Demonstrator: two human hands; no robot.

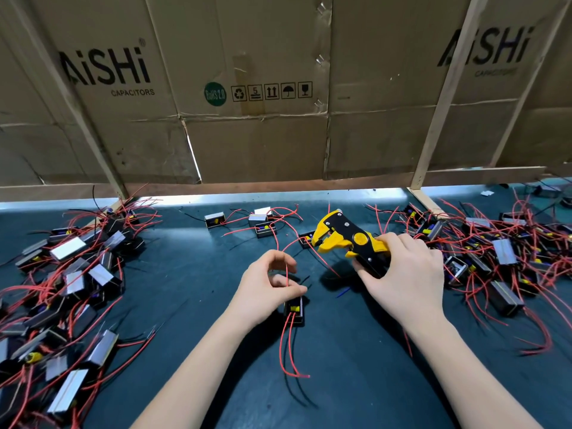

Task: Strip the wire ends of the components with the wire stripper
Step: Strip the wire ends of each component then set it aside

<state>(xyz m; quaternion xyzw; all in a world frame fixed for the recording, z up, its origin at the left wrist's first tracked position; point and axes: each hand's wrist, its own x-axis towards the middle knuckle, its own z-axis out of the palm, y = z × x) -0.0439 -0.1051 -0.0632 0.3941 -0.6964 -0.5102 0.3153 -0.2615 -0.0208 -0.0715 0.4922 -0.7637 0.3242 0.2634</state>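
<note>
Gripping wire stripper (346,239), right hand (402,274) mid-table, between piles.

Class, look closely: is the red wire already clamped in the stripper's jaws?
No, the wire held by the left hand stands apart from the stripper.

hands (266,289): 2 | wire stripper (349,239): 1 | component piles (68,289): 2 | middle loose components (263,224): about 4

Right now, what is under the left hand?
Under the left hand a small black component with a yellow part lies on the dark green mat; red wires leave it. Its far end is covered by the fingers.
</note>
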